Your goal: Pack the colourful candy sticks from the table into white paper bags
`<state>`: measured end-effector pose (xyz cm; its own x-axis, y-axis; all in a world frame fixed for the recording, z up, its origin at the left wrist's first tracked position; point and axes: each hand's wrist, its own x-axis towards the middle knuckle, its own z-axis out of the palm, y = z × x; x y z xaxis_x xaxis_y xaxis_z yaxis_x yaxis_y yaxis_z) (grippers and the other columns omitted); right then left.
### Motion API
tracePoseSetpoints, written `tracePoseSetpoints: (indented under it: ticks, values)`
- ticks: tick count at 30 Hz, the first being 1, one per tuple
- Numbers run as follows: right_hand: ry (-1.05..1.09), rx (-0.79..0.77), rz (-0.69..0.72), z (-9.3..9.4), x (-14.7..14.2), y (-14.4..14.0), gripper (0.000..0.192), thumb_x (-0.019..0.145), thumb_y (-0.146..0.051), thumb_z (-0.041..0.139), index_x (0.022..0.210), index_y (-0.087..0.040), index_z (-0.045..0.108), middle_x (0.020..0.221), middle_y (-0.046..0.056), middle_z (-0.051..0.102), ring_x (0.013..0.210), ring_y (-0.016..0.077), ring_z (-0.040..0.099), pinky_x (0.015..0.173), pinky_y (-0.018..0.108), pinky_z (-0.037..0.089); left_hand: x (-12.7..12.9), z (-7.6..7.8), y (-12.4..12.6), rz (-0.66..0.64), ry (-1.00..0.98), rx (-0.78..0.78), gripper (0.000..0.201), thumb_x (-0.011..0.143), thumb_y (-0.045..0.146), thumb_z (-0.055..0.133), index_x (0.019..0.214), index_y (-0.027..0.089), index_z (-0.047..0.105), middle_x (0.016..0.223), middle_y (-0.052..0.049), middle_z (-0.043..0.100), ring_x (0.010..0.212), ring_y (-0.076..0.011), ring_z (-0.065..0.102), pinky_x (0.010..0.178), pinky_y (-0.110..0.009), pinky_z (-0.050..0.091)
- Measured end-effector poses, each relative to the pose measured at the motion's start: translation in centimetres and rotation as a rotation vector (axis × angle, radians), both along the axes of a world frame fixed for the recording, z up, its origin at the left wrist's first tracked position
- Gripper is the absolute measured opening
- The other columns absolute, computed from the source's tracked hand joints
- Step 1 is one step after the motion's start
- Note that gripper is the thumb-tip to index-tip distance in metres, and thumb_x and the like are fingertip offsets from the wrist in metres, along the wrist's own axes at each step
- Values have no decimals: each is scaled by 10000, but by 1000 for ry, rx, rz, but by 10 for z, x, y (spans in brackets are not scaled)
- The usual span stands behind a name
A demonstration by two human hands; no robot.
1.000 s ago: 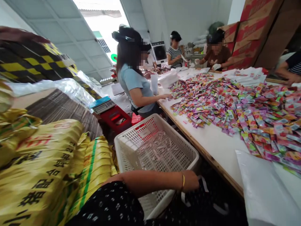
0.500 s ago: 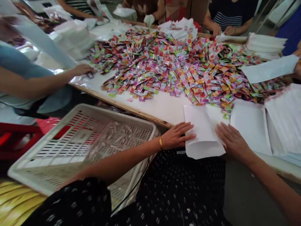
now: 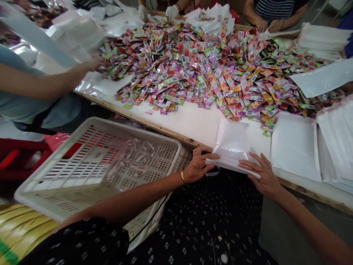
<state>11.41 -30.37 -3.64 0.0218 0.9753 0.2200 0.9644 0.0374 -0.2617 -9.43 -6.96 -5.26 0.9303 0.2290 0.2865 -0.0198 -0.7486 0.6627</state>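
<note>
The white pouch lay at the table edge; left hand and right hand pinched its open end. Spreading that mouth wide seemed wise.

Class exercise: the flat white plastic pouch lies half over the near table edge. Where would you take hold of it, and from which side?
Probably grip the flat white plastic pouch at its near end, coming from the sitter's side. That end juts past the wooden table edge, so fingers can get under it. The left hand and right hand already pinch that overhanging edge at its two corners.
</note>
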Motion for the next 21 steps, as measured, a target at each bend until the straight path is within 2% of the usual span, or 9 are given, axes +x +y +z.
tracePoseSetpoints:
  ticks: [3,6,8,11,13,15,18,21]
  values:
    - [143,63,-242,-2,-12,2,270,961,-284,444,1156,-290,631,1126,-1,676,1288,216,450,1173,530,145,4,8,-14,177,115,-110,351,969,360,425,909,194,729,964,-43,693,1066,-211,470,967,-407,332]
    - [207,108,-384,-4,-20,6,220,955,-337,469,989,-261,673,983,17,693,1154,223,538,1155,544,172,8,13,-22,291,182,-143,407,952,347,449,664,176,680,809,-30,668,978,-207,481,929,-412,346]
    - [239,108,-455,-4,-21,9,253,950,-388,473,914,-247,680,937,33,689,1093,236,555,1123,553,221,10,15,-25,372,204,-164,362,929,347,484,679,185,689,803,-22,671,939,-202,497,912,-412,361]
    - [260,77,-563,-4,-21,14,353,937,-468,463,792,-221,669,880,66,671,982,247,565,993,505,374,14,17,-28,444,220,-197,284,893,326,523,720,190,704,784,-16,680,862,-184,529,886,-388,385]
    - [235,23,-629,-3,-21,17,424,920,-522,446,698,-206,622,822,88,646,892,253,558,855,447,440,18,17,-30,458,209,-233,290,867,301,532,645,164,661,704,-15,646,763,-155,529,813,-330,405]
    - [204,-67,-676,-2,-20,20,449,895,-552,438,632,-208,557,755,91,616,807,248,545,754,403,444,21,17,-33,508,185,-313,308,829,288,541,555,149,570,609,5,559,642,-116,479,680,-262,393]
    - [249,-243,-749,-1,-14,24,413,835,-558,472,621,-210,532,688,77,601,712,233,547,681,370,434,26,12,-39,613,132,-501,286,770,268,553,527,157,452,553,43,417,558,-80,387,550,-215,322]
    - [471,-281,-789,3,-2,32,416,737,-564,554,822,-166,640,831,106,677,775,260,617,706,380,472,32,6,-46,758,55,-706,230,676,203,620,627,173,398,601,71,369,563,-63,395,536,-185,351]
